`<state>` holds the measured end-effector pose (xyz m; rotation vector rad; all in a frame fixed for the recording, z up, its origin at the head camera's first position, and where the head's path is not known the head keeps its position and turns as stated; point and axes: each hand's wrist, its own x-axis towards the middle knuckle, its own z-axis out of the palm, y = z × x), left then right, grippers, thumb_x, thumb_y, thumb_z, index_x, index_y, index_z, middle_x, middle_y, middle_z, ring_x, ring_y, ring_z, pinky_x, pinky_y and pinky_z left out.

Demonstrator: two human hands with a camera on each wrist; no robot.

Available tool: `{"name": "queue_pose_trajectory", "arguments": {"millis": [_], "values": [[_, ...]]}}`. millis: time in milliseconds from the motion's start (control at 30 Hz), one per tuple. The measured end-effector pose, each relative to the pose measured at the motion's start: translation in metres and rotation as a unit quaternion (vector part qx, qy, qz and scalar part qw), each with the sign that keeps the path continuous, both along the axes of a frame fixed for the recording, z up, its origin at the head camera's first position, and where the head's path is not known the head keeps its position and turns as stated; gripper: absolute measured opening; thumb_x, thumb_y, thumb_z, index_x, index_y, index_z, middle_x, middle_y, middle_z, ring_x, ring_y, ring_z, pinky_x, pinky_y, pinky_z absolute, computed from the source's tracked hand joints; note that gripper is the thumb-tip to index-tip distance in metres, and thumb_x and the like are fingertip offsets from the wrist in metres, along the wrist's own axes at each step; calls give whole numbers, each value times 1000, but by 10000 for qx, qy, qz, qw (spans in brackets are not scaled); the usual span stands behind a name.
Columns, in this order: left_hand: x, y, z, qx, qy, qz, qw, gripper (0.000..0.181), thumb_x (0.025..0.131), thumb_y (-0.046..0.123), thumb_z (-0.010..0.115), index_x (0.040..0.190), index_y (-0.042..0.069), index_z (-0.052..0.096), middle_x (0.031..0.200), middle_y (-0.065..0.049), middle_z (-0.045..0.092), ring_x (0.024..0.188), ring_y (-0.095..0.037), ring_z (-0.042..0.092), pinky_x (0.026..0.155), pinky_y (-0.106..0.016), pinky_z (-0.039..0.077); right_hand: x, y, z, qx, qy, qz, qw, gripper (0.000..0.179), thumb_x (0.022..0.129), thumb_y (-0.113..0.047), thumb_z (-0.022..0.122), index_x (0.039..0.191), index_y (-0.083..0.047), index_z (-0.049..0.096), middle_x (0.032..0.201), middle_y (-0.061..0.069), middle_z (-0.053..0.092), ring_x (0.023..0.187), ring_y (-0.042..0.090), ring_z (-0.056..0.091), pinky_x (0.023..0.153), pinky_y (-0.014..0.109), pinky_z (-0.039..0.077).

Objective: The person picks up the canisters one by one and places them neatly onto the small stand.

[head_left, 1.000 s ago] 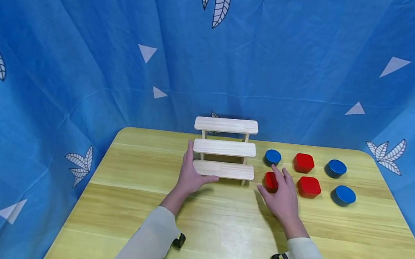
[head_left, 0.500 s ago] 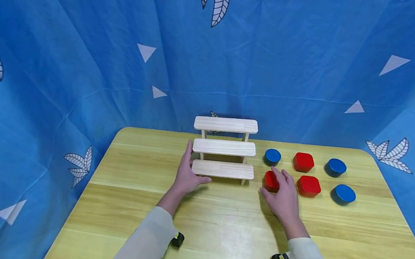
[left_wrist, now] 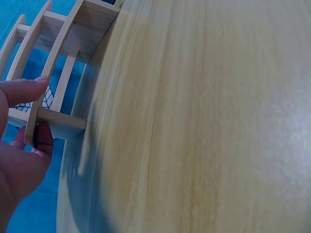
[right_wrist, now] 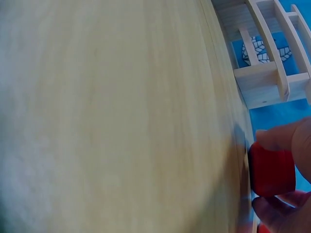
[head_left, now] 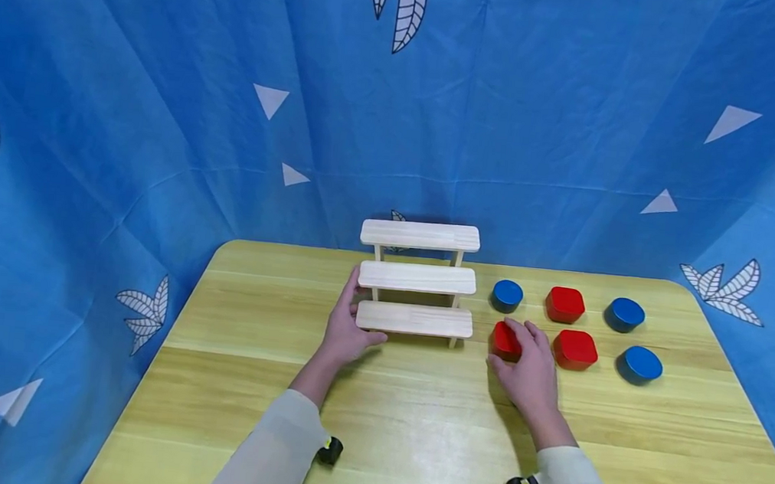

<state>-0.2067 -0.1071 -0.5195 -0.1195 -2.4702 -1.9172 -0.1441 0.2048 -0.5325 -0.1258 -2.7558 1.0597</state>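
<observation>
A pale wooden three-step display stand stands at the back middle of the table. My left hand grips the left end of its lowest step; in the left wrist view the thumb lies on the near side and the fingers curl round behind. To the right of the stand, my right hand holds a red rounded-square block on the table. Thumb and fingers sit on opposite sides of this red block in the right wrist view. The hand covers part of it from above.
Right of the stand are a blue round block, two more red blocks and two further blue round blocks. A blue patterned cloth hangs right behind the wooden table.
My right thumb has closed in on the red block. My left hand has shifted slightly left, its thumb drawing back along the lowest step. Stand and blocks keep their places.
</observation>
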Motion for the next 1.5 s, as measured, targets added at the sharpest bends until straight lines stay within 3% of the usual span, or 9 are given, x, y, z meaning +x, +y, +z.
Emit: {"name": "queue_pose_trajectory", "arguments": {"millis": [267, 567, 933, 1233, 1500], "values": [[-2, -6, 0, 523, 80, -229, 9983, 127, 62, -31, 74, 162, 22, 17, 137, -13, 47, 111, -32, 54, 86, -39, 54, 0, -1, 0, -69, 68, -55, 9999, 65, 80, -5, 81, 140, -8, 55, 146, 29, 38, 130, 50, 39, 99, 64, 42], [-2, -11, 1, 1033, 39, -474, 9935, 126, 61, -35, 70, 162, 20, 17, 142, -23, 44, 114, -41, 51, 86, -42, 54, 0, -1, -2, -85, 32, -112, 9999, 63, 80, -5, 82, 138, -8, 57, 145, 27, 40, 129, 48, 40, 98, 62, 44], [-3, -13, 0, 1062, 66, -525, 9929, 123, 64, -36, 68, 161, 22, 21, 138, -18, 47, 111, -35, 55, 82, -35, 55, -2, 0, -3, -91, 143, -212, 9996, 61, 80, -8, 83, 136, -8, 59, 140, 25, 45, 125, 47, 44, 97, 61, 45], [-3, -12, 1, 1094, -38, -496, 9927, 125, 64, -36, 68, 160, 32, 24, 137, -14, 48, 111, -33, 55, 82, -34, 55, -3, 1, -4, -145, 165, -298, 9993, 60, 79, -9, 84, 135, -9, 60, 139, 25, 47, 125, 46, 44, 97, 61, 45], [-4, -13, -2, 1081, -3, -488, 9929, 123, 65, -35, 69, 160, 30, 25, 138, -16, 48, 112, -33, 55, 83, -33, 55, -3, 2, -6, -146, 239, -373, 9989, 61, 77, -9, 84, 133, -8, 61, 136, 23, 50, 123, 44, 46, 95, 60, 46]]}}
